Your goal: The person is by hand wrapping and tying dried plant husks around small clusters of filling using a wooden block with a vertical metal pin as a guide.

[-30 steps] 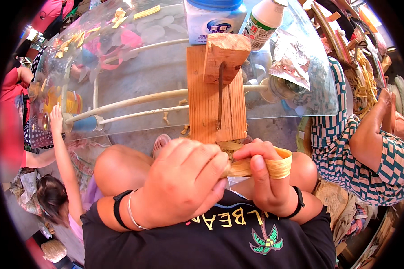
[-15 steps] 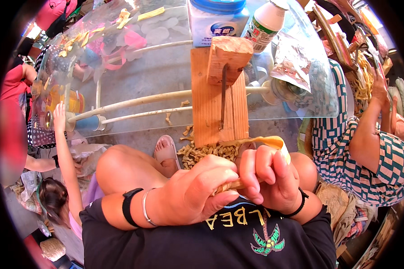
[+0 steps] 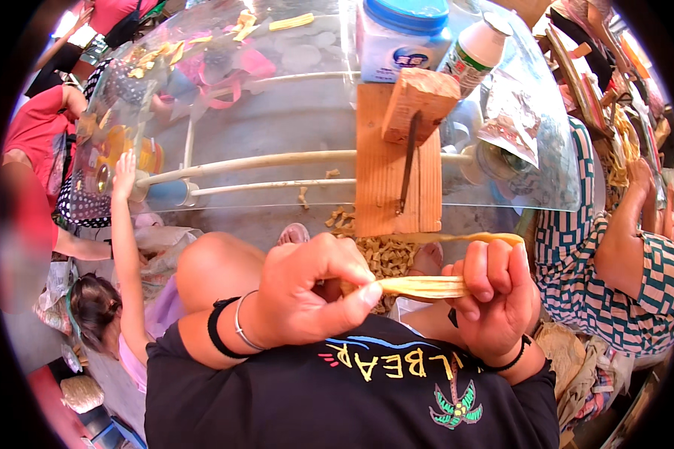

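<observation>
A pale yellow, fibrous strip [image 3: 421,287] is stretched between my hands above my lap; I cannot tell what it is made of. My left hand [image 3: 307,288] pinches one end between thumb and forefinger. My right hand [image 3: 496,295] is closed around the other end, fingers curled. From the right hand a flat tan length [image 3: 457,237] runs back left beneath the wooden board's near end. Beyond my hands, the wooden board [image 3: 374,194] carries a wooden block [image 3: 421,97] with a dark metal rod [image 3: 410,165] slanting down to the board.
The glass table [image 3: 277,135] holds a blue-lidded tub [image 3: 404,37], a white bottle [image 3: 479,52] and a crumpled packet [image 3: 511,123]. Short cut yellow pieces [image 3: 388,256] are heaped below the board. A child's arm [image 3: 127,247] reaches the table at left; a person in patterned clothes [image 3: 614,262] sits at right.
My hands have drawn apart, the right one moving rightward, and more of the strip shows between them. The view has shifted, so the board and table appear farther right.
</observation>
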Available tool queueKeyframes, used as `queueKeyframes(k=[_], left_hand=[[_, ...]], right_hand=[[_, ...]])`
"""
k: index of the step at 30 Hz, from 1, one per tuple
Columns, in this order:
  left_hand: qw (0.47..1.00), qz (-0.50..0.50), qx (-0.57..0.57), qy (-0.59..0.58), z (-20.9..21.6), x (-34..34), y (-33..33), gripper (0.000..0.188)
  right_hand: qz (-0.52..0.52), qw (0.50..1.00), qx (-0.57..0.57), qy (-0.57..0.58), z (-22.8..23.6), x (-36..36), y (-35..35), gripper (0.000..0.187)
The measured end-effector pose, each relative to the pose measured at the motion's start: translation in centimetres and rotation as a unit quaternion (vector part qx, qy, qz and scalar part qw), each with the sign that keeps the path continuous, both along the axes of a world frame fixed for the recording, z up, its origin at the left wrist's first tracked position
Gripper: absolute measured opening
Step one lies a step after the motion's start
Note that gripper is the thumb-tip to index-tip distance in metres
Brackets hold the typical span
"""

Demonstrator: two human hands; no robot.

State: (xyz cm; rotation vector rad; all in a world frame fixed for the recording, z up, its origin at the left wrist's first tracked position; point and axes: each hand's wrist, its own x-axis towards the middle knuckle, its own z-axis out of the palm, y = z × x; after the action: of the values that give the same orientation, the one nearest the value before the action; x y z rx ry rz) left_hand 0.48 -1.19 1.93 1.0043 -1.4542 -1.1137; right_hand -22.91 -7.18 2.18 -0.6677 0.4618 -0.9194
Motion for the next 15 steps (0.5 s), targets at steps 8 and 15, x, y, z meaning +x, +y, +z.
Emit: queueKeyframes(k=[8, 15], left_hand=[[0.963, -0.042, 0.054, 0.259, 0.8, -0.2, -0.3, 0.054], [0.988, -0.126, 0.055, 0.072, -0.3, -0.3, -0.7, 0.051]], right_hand=[[0.401, 0.849, -0.102, 0.33, -0.5, 1.2, -0.6, 0.037], [0.158, 0.909, -0.292, 0.252, 0.2, 1.7, -1.2, 0.027]])
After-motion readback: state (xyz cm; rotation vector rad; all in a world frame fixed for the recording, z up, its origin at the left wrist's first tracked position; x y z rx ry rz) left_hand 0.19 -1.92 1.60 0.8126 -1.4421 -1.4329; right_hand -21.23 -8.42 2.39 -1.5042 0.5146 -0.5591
